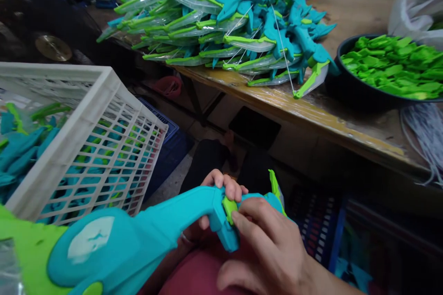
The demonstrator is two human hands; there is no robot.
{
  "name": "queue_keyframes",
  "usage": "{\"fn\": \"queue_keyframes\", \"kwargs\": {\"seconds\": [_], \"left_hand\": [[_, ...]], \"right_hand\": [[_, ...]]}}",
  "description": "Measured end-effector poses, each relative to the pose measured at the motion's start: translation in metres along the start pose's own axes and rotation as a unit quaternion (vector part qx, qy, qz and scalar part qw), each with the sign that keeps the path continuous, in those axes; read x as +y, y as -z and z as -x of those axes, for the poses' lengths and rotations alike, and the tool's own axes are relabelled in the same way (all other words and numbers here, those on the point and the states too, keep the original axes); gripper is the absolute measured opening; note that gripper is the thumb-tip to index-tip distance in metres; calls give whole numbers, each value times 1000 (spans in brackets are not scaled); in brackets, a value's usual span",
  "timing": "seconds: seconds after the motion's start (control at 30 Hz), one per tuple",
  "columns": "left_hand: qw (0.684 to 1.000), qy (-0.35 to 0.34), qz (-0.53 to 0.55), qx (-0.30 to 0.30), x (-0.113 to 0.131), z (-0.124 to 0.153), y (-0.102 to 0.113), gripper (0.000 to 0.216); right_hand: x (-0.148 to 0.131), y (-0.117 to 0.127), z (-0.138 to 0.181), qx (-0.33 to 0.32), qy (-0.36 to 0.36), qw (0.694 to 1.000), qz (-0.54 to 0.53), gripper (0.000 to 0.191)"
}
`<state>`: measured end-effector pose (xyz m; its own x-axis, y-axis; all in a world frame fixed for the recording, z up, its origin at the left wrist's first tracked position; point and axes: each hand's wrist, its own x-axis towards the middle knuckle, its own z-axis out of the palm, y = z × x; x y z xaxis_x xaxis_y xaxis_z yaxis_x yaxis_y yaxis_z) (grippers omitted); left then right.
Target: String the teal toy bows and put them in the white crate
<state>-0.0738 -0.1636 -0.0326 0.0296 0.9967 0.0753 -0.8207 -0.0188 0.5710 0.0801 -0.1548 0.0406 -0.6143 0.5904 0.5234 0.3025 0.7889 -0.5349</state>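
At 6 o'clock, left hand [221,185] and right hand [272,251] grip a teal plastic toy bow [166,221], pressing its small green plastic clip [229,205] in; firm pressure needed.

bare left hand [214,189], bare right hand [270,249] and forearm — maroon cloth [200,272] over the lap.

A teal plastic toy bow [166,226] slants across the lap, a green clip [229,206] at its grip.

crate [86,115]: white, left side, teal+green parts [20,147] inside
table [311,110]: wood, piled w/ bows [235,23]
bowl [349,87]: black, green bits [394,64]
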Motion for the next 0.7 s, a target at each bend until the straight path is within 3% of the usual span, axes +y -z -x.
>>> {"fn": "queue_keyframes", "kwargs": {"seconds": [0.17,0.4,0.7], "left_hand": [[1000,-12,12,-6,-5,-6,0,72],[1000,-6,24,13,-5,-5,4,70],[1000,11,21,-13,-4,-11,1,68]], "right_hand": [[-4,-6,3,24,36,991,127,37],[-7,-19,3,95,-27,990,100,34],[-9,-6,-5,45,22,990,128,20]]}}
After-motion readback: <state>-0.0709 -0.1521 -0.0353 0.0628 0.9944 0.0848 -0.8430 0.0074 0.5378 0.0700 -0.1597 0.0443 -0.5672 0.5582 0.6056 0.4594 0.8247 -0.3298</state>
